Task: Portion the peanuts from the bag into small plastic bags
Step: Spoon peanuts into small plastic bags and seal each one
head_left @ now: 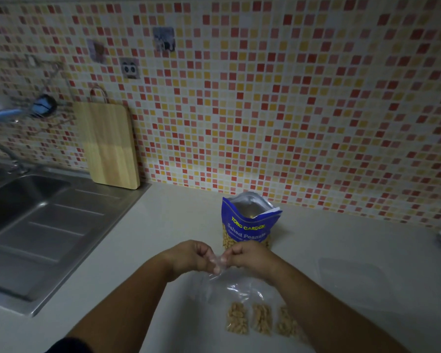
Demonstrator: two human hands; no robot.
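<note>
Clear small plastic bag (227, 284): thin film, near weightless, limp, likely slippery; best taken at the mouth edge. That top edge is pinched by left grip (192, 258) and right grip (248, 258), the bag trailing below them toward the worktop (163, 238). Open peanut bag (250, 225) stands just behind; three filled portions (261, 321) lie nearer the person

A wall (265, 98) of small mosaic tiles in white, yellow, orange and red runs behind a pale bench (178, 220), and the light is dim. At the left a steel sink (49, 225) with a ribbed drainer is set into the bench, a tap (1, 147) curving over it, and a wooden board (110, 146) leans upright against the wall by its back corner. Three small square patches (130, 68) are stuck on the tiles above the board.
</note>
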